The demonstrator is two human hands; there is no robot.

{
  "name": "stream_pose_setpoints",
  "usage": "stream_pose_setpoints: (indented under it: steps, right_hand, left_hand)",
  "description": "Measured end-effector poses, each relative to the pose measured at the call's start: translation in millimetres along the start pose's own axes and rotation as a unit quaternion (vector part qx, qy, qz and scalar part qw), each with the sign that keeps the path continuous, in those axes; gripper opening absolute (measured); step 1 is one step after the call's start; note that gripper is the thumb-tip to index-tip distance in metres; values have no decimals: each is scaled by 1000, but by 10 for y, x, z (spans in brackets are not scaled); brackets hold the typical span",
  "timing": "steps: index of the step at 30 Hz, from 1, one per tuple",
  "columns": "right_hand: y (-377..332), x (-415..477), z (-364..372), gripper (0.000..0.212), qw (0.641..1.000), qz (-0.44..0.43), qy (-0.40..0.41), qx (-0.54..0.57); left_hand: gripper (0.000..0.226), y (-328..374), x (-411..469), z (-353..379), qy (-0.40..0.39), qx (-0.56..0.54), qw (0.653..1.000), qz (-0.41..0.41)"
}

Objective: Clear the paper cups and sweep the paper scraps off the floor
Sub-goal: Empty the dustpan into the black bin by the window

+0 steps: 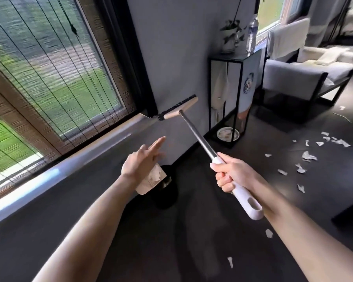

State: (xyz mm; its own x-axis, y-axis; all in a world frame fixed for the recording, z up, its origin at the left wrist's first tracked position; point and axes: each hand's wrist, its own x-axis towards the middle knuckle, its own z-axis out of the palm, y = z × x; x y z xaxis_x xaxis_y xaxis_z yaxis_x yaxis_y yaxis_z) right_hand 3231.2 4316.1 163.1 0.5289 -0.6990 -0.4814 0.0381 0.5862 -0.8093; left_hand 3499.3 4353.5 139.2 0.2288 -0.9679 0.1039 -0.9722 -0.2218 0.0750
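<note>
A broom is being held up beside a paper cup.
The broom's white grip is being clasped by the right hand, brush head raised near the window. The paper cup is being gripped by the left hand, index finger outstretched, above a black bin. On the floor at right, paper scraps are lying scattered.

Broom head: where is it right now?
Head view, centre: the broom head is up off the floor, before the grey wall between the window corner and the black stand, above the right hand gripping its handle.
</note>
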Motion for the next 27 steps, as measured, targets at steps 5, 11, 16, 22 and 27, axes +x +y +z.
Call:
stream_pose_setpoints:
  steps: [5,11,16,22,27]
  right_hand:
    - [21,19,-31,67,1000,1,5,2]
    - [10,8,-87,68,1000,1,4,9]
    - [86,-11,-148,68,1000,2,11,-4]
    - [181,-13,-172,68,1000,4,16,-1]
    - [234,8,-187,69,1000,16,10,5]
  left_hand:
    - [67,266,-115,156,-74,-290,954,-38]
    - [92,447,-425,365,-177,-346,913,-124]
    - [65,541,-533,498,-160,-156,971,-87]
    - [72,628,-725,667,-128,-130,983,-19]
    - [83,560,-759,863,-23,31,998,42]
